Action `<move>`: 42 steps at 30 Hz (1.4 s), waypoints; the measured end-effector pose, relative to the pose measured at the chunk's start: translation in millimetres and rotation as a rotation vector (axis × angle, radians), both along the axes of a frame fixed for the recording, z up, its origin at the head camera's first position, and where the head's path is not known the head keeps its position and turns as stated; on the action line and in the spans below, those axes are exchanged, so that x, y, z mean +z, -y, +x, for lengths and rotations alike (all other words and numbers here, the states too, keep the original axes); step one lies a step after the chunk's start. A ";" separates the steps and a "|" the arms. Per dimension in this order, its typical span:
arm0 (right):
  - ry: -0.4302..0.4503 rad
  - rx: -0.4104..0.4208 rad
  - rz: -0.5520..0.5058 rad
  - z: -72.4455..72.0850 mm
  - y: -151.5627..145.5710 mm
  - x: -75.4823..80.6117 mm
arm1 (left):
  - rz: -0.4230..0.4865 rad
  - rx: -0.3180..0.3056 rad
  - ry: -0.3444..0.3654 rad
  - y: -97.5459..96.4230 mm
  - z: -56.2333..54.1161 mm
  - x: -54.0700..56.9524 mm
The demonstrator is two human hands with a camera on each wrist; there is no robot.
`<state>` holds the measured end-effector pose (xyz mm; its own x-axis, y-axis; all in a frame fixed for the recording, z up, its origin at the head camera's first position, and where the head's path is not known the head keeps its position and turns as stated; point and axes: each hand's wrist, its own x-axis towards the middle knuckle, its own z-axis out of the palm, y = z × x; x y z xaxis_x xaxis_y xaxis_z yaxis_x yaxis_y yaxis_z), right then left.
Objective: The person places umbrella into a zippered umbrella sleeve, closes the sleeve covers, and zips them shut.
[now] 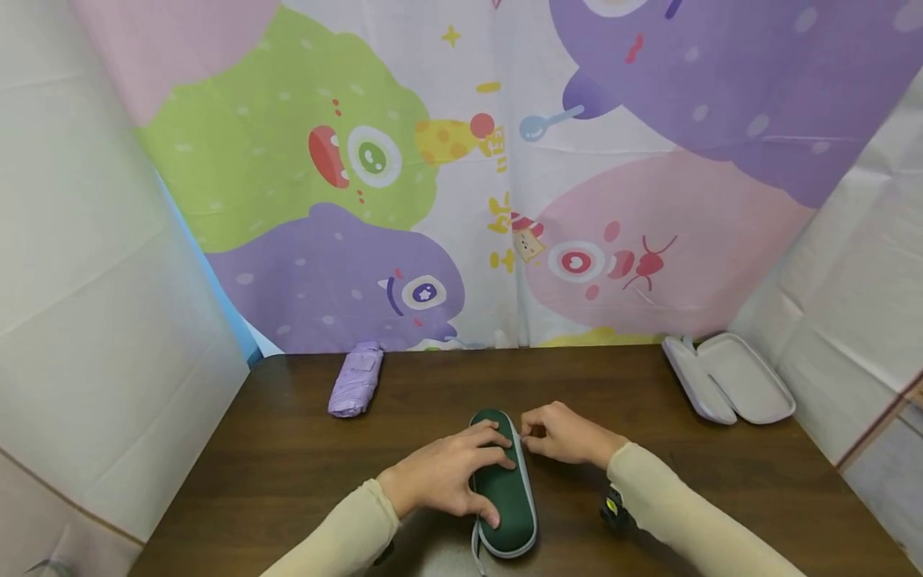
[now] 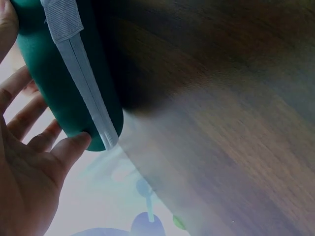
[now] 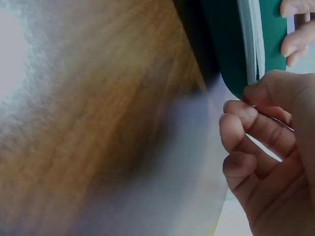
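Note:
A dark green zip-up glasses case with a grey zipper band lies lengthwise on the brown table, a grey strap loop at its near end. My left hand holds it from the left, bent fingers and thumb on its top. In the left wrist view, the little finger touches the case close to one end. My right hand is at the far right side of the case, thumb and index finger pinching at the zipper's end. In the right wrist view, those fingertips mostly hide the zipper pull.
A folded lilac umbrella lies at the table's back left. At the back right stands a pale hard case, its two halves spread. A curtain with cartoon monsters hangs behind the table, and white sheets flank both sides.

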<state>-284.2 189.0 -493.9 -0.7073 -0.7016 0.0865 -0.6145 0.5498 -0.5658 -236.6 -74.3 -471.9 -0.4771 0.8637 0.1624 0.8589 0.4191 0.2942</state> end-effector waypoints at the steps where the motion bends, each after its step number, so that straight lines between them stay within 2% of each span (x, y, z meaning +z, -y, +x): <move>1: -0.002 -0.001 -0.001 1.6 0.2 -0.5 | 0.001 0.001 0.003 0.4 -0.1 -0.2; 9: 0.005 -0.004 -0.039 9.1 0.5 -3.3 | 0.002 -0.004 0.024 2.5 -1.2 -1.8; 16: -0.015 -0.004 -0.053 10.4 1.4 -5.7 | 0.017 -0.011 0.010 3.3 -2.7 -4.4; 24: -0.008 -0.004 -0.052 15.1 2.7 -0.9 | 0.028 -0.014 0.001 3.5 -2.4 -4.4; 29: -0.022 0.024 -0.059 19.0 3.3 1.1 | 0.035 0.004 0.041 4.8 -0.4 -4.2; 34: -0.005 0.046 -0.059 21.5 4.2 2.3 | 0.041 0.010 0.029 6.4 0.4 -4.2; 42: 0.029 0.016 -0.043 27.5 2.4 1.1 | 0.054 0.000 0.030 6.8 -0.3 -6.2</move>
